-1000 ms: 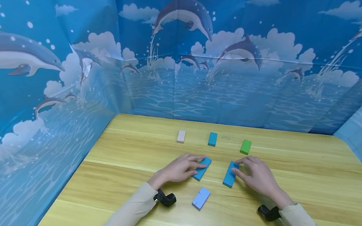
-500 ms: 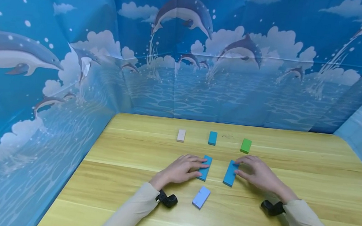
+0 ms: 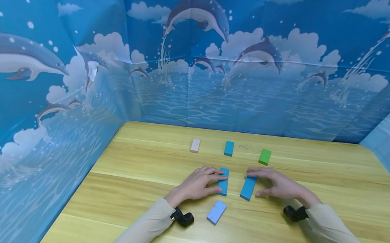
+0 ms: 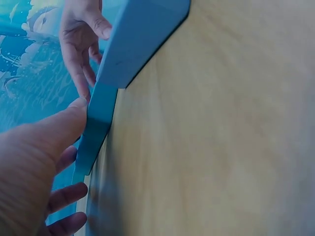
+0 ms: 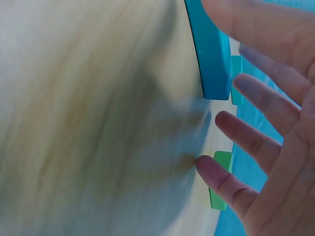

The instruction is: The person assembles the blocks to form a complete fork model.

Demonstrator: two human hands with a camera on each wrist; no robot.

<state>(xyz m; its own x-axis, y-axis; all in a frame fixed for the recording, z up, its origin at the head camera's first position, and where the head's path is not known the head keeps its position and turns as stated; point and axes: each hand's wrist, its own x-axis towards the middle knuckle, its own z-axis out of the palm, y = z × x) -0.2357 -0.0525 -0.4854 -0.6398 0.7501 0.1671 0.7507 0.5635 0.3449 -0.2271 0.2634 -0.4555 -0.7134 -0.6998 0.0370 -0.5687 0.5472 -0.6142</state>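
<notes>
Two long blue blocks lie side by side on the wooden table. On the left block [image 3: 224, 185] rest the fingers of my left hand [image 3: 200, 182], its thumb along the near part. The left wrist view has that thumb [image 4: 64, 125] right at the block's edge, with the other fingers loosely extended. My right hand [image 3: 281, 185] is at the right block [image 3: 248, 189], fingers reaching over its far end and thumb apart from its right side. Seen from the right wrist, its fingers [image 5: 256, 142] are spread beside the block [image 5: 211, 59]. Closer to me lies a lavender block [image 3: 216, 212].
In a row farther back lie a pale pink block [image 3: 195, 145], a short blue block [image 3: 229, 149] and a green block [image 3: 264, 157]. A blue dolphin-print sheet [image 3: 218, 104] hangs behind the table's far edge and along the left side.
The left blue block has turned from slanted to nearly straight and shifted slightly right under my left hand. My right fingers moved left over their block's far end, while the thumb moved off its side.
</notes>
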